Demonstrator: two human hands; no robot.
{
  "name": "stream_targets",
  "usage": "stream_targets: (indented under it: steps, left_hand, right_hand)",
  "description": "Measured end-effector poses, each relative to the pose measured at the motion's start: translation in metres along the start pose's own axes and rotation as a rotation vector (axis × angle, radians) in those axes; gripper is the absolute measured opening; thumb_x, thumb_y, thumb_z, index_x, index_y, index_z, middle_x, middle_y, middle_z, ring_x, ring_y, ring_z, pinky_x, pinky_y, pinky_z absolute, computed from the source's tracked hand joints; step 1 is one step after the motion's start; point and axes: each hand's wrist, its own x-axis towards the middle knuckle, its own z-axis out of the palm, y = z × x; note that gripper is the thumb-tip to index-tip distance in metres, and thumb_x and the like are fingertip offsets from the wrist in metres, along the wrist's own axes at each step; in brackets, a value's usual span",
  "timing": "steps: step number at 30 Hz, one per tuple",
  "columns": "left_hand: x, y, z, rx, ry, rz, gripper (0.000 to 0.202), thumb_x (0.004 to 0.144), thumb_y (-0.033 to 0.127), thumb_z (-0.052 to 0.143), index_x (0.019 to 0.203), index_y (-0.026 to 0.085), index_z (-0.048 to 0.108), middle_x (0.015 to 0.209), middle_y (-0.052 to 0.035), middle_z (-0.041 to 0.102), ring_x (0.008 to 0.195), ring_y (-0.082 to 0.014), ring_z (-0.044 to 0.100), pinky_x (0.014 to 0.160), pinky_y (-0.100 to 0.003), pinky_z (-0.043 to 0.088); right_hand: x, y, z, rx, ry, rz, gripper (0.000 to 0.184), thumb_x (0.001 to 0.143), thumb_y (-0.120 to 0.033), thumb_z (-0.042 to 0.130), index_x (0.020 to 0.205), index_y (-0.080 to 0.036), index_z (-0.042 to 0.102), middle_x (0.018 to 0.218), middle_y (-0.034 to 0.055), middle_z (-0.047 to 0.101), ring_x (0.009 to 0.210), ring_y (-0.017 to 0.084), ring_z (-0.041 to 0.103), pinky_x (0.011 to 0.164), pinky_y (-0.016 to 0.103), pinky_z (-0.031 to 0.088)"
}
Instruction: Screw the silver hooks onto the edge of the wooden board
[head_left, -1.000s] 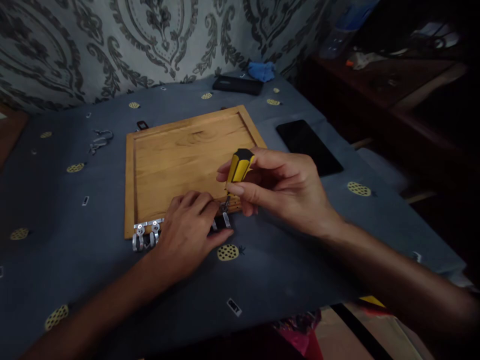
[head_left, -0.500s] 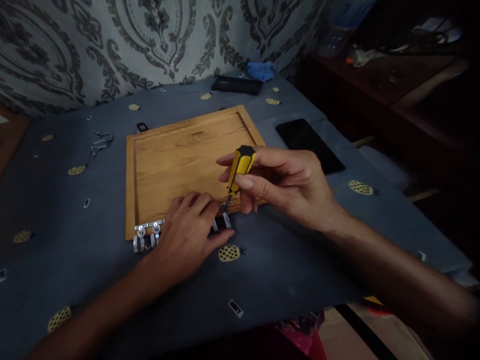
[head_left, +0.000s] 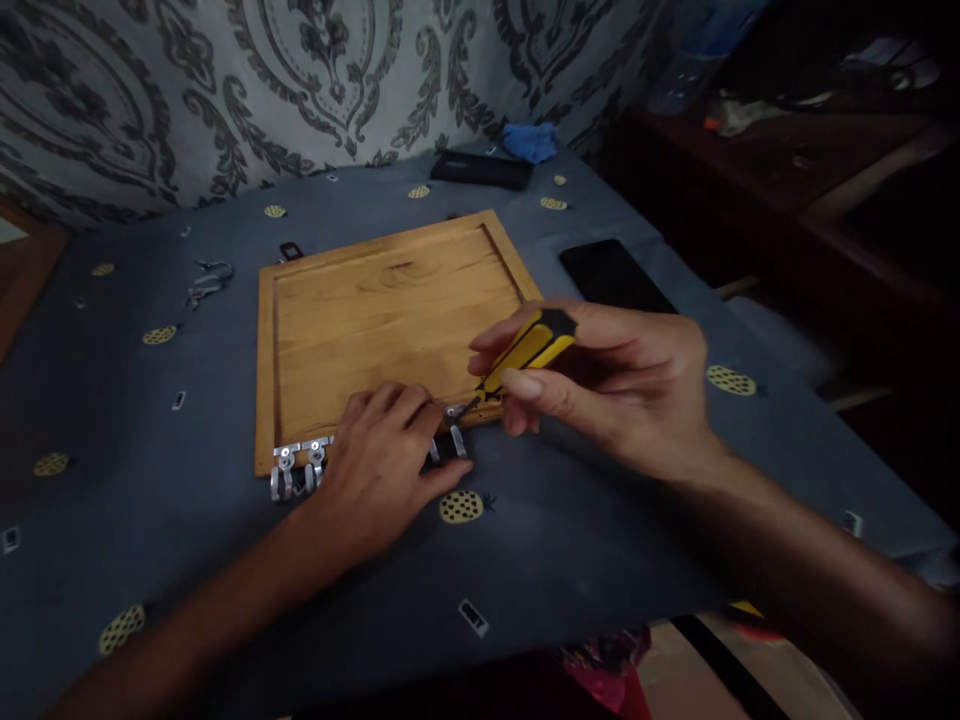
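A wooden framed panel (head_left: 360,320) lies flat on the table, with metal hinges (head_left: 300,462) along its near edge. My left hand (head_left: 386,455) rests over that edge, fingers on the wood and thumb on the near side, gripping a hinge (head_left: 455,438) that it partly hides. My right hand (head_left: 622,385) pinches a small yellow-and-black screwdriver (head_left: 529,350) between thumb and fingers. The screwdriver is tilted, its shaft pointing down and left to the right end of that hinge. Whether its tip sits in a screw I cannot tell.
Loose metal pieces (head_left: 210,282) lie left of the panel. A black phone (head_left: 615,275) is to its right; a dark case (head_left: 481,170) and a blue cloth (head_left: 531,142) are at the back. Patterned fabric (head_left: 315,80) hangs behind the blue tablecloth (head_left: 337,620).
My right hand has moved right and tipped the screwdriver's handle from nearly upright to a strong slant. The left hand stays on the hinge. The view has shifted slightly.
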Motion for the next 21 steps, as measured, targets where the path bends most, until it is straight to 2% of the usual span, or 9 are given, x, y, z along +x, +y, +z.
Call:
stream_targets:
  steps: [3, 5, 11, 21]
  left_hand:
    - [0.0004, 0.0004, -0.0007, -0.01, 0.0, 0.0, 0.034, 0.085, 0.042, 0.072, 0.104, 0.014, 0.069, 0.104, -0.0085, 0.069, 0.096, -0.0305, 0.061, 0.082, -0.049, 0.051]
    - [0.0003, 0.0006, -0.0005, -0.021, -0.005, -0.002, 0.033, 0.086, 0.041, 0.072, 0.105, 0.014, 0.069, 0.106, -0.0081, 0.069, 0.097, -0.0298, 0.061, 0.083, -0.048, 0.051]
    - [-0.0006, 0.0007, 0.0005, -0.018, -0.004, -0.001, 0.033, 0.087, 0.041, 0.071, 0.106, 0.015, 0.068, 0.105, -0.008, 0.069, 0.098, -0.0301, 0.061, 0.083, -0.048, 0.051]
    - [-0.0012, 0.0, 0.0023, 0.003, 0.043, 0.017, 0.034, 0.084, 0.041, 0.074, 0.104, 0.014, 0.069, 0.101, -0.0074, 0.069, 0.094, -0.0304, 0.062, 0.079, -0.047, 0.051]
  right_hand:
    - [-0.0022, -0.0023, 0.0021, -0.024, 0.148, -0.05, 0.007, 0.086, -0.029, 0.074, 0.091, -0.024, 0.073, 0.082, -0.0008, 0.071, 0.048, 0.009, 0.063, 0.042, 0.023, 0.052]
    - [-0.0024, -0.0024, 0.0028, -0.037, 0.194, -0.057, 0.008, 0.087, -0.031, 0.073, 0.09, -0.024, 0.072, 0.082, -0.0009, 0.071, 0.047, 0.009, 0.062, 0.041, 0.024, 0.053]
    - [-0.0018, 0.0026, 0.0022, -0.063, 0.101, -0.034, 0.011, 0.086, -0.031, 0.074, 0.09, -0.022, 0.071, 0.081, -0.0005, 0.071, 0.047, 0.008, 0.062, 0.042, 0.022, 0.052]
    - [-0.0011, 0.0061, 0.0031, -0.016, 0.032, -0.002, 0.011, 0.086, -0.03, 0.074, 0.088, -0.02, 0.069, 0.081, -0.0015, 0.069, 0.049, 0.006, 0.062, 0.045, 0.019, 0.052]
